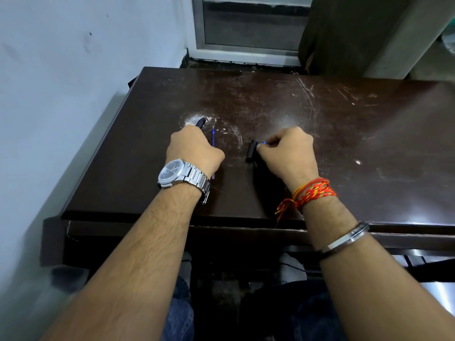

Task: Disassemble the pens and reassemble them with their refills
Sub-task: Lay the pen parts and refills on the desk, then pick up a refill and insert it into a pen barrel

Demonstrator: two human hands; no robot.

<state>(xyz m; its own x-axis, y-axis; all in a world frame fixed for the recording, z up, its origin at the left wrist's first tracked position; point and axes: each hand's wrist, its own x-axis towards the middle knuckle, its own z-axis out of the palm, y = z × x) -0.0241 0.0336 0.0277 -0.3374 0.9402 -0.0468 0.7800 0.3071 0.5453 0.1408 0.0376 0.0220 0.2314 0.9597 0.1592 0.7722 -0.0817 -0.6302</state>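
While both fists rest mid-frame on the dark table [344,134] | left hand [192,150] grip clamped on a dark pen barrel [200,122], tip poking out toward upper left | blue refill [213,139] lying on the table just right of that fist | right hand [288,151] fingers pinched on a blue piece [265,143], black cap [251,151] at its fingertips.

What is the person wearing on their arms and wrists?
Both forearms are bare, no sleeves. The left wrist has a silver metal watch with a dark round face. The right wrist has red and orange threads tied round it, and further up, a plain silver bangle.
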